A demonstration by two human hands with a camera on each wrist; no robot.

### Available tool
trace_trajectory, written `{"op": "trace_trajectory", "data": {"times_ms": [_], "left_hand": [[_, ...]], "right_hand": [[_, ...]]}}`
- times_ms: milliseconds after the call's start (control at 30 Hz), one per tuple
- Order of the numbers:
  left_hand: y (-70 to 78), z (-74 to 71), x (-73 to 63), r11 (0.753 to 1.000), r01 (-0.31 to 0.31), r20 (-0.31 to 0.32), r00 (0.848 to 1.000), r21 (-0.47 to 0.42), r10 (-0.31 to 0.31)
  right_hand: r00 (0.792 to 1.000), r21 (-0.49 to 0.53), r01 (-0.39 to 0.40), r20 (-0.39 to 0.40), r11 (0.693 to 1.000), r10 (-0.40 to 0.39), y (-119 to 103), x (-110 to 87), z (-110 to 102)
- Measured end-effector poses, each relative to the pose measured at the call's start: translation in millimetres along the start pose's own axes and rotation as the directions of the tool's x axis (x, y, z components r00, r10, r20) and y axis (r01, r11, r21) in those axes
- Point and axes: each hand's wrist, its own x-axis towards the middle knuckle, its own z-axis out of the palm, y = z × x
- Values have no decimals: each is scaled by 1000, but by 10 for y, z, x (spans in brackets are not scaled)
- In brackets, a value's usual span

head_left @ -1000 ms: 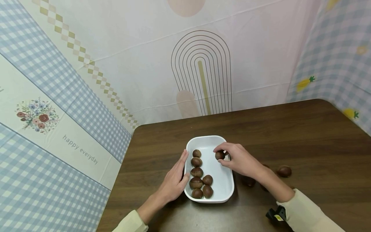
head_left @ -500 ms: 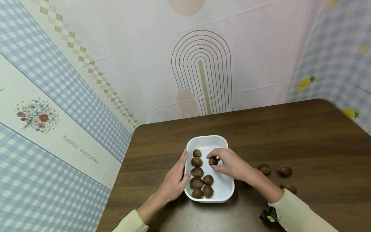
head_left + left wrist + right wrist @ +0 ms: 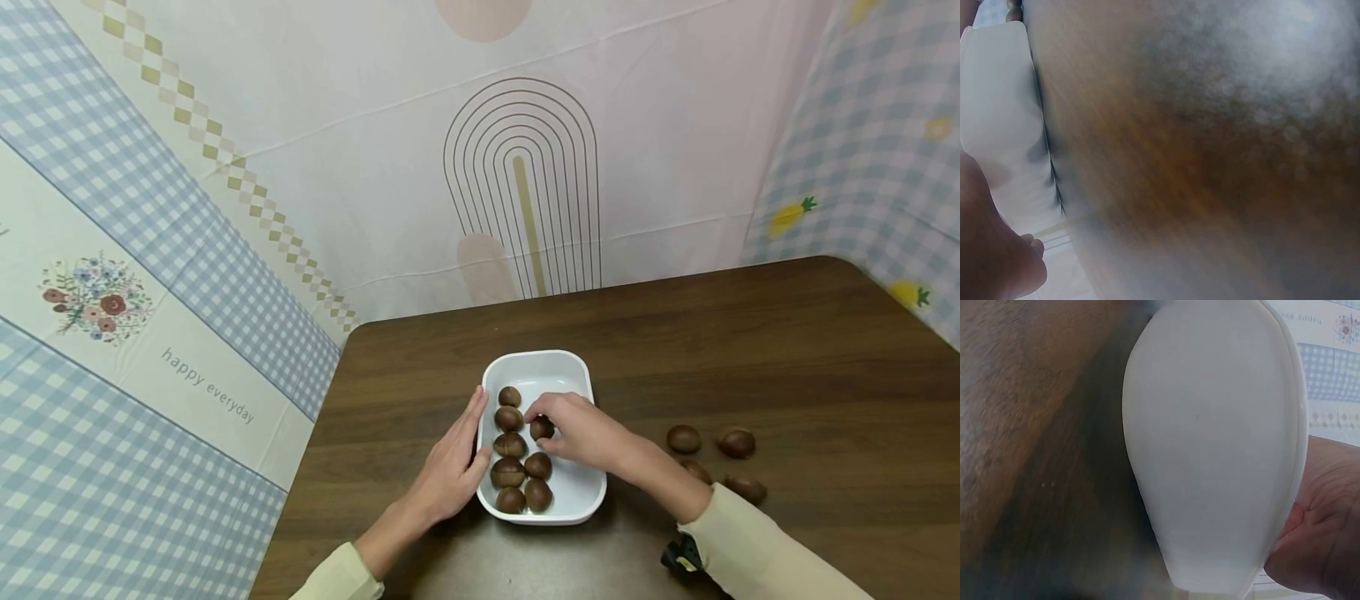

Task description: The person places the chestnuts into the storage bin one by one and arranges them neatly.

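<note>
In the head view a white rectangular dish stands on the table. A column of several chestnuts runs along its left inner side, with two more chestnuts beside the near end. My right hand reaches over the right rim and pinches a chestnut low inside the dish, just above those two. Straight fingers of my left hand rest along the left outer wall. The wrist views show mostly the dish's outer wall, and part of the left hand; the held chestnut is hidden there.
To the right of the dish, several loose chestnuts lie on the dark wooden table, one partly behind the right forearm. Patterned cloth hangs behind the table and along the left side.
My right hand has moved left and toward the near side with the pinched chestnut, from the dish's right rim to beside the left column. The left hand and dish have stayed put.
</note>
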Motion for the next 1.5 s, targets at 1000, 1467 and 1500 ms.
{"op": "trace_trajectory", "data": {"times_ms": [1000,1467,1500], "left_hand": [[5,-9,-8,1000,16,13,1000,-9,-16],[12,-7,-6,1000,-3,-1,1000,-10,3],[10,-7,-5,1000,-4,-2,1000,-9,4]], "right_hand": [[998,-101,17,67,995,-10,-48,81,113],[999,-33,-16,-51,999,14,-105,51,-61],[997,-34,-16,-72,999,14,-108,45,-105]]}}
